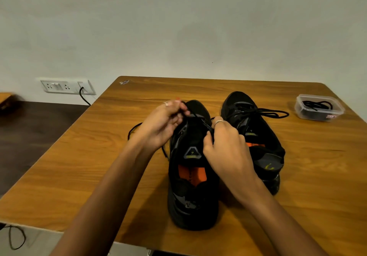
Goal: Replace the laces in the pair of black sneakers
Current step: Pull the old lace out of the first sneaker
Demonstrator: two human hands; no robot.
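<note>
Hands: both are working over the near sneaker [191,168], 1 on each side of its lace area.
Left hand [164,123]: fingers are curling and pinching the black lace [135,130] at the upper eyelets near the toe end.
Right hand [224,146]: fingers are curling round the right edge of the upper beside the tongue, bracing it.
Lace run: slack is trailing off to the left of the shoe and looping on the table [99,156] just beside the left wrist.
Long axis: the near sneaker is lying heel toward the person, toe pointing away, so the eyelet rows are running straight out from the hands.
Nearer hand: the left hand is sitting on the lace itself; judged best placed for the coming pull.
Second sneaker [252,136]: lying just right of the first, parallel, laced, its bow spreading to the right, partly behind the right hand.
Spare laces: a clear container [318,107] is holding dark laces at the far right, well apart from both hands.
Step in hand: judged to be unlacing of the 1st shoe.
</note>
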